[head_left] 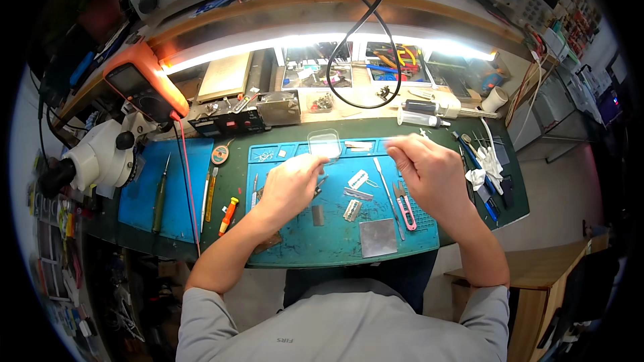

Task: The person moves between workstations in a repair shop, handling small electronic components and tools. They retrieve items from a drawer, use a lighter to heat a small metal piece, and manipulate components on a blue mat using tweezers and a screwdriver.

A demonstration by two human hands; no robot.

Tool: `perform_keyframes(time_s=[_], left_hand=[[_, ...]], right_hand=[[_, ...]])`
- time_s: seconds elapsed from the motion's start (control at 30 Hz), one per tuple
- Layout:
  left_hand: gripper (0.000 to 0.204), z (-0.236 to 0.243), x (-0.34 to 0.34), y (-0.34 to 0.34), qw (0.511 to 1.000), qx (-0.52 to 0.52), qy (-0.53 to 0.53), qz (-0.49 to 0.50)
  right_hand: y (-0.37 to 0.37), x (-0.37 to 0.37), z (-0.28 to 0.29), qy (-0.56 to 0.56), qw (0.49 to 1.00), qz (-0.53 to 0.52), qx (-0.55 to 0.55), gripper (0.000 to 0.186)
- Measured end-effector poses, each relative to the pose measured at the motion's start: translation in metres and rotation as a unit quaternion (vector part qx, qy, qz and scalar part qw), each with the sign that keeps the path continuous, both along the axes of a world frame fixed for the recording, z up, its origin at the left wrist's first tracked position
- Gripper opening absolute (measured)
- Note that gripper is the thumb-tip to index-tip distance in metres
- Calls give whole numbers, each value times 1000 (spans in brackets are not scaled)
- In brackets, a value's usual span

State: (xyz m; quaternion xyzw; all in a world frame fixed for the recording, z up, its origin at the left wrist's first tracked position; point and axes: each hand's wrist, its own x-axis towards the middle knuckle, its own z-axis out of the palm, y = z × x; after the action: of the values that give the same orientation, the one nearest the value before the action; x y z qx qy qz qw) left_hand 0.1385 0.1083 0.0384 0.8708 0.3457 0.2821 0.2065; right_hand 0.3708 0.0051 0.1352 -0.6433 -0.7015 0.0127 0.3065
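My left hand [293, 185] is over the left half of the blue work mat [302, 245], fingers pinched together. Its fingertips overlap the lower edge of a small clear plastic box [325, 139]; whether they grip it I cannot tell. My right hand [429, 171] is raised over the mat's right side, thumb and fingers closed; anything between them is too small to make out. Between the hands lie razor blades [352, 210], a white paper piece [358, 179] and a small grey plate [318, 215]. Near my right hand are pink-handled snips [405, 206] and a slim metal tool [389, 194].
A square metal sheet [378, 238] lies at the mat's near edge. Left are an orange-handled screwdriver [229, 216], an orange multimeter [145, 84] and a white microscope [100, 157]. A black cable [329, 70] hangs in front of the lit shelf. White tissues [492, 167] lie among tools at right.
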Motion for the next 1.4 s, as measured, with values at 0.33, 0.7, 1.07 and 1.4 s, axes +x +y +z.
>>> perform_keyframes(time_s=[0.33,0.7,1.07,1.4], left_hand=[[19,24,-30,4,979,-129,160,-4],[25,28,-35,-7,969,-97,226,-27],[14,14,-27,-2,991,-82,109,8],[12,17,-23,1,998,-45,48,-4]], right_hand=[[28,1,-63,-151,939,97,-293,20],[27,8,-65,-16,942,93,-322,15],[28,9,-86,48,984,106,-136,12],[30,17,-89,39,985,146,-81,10]])
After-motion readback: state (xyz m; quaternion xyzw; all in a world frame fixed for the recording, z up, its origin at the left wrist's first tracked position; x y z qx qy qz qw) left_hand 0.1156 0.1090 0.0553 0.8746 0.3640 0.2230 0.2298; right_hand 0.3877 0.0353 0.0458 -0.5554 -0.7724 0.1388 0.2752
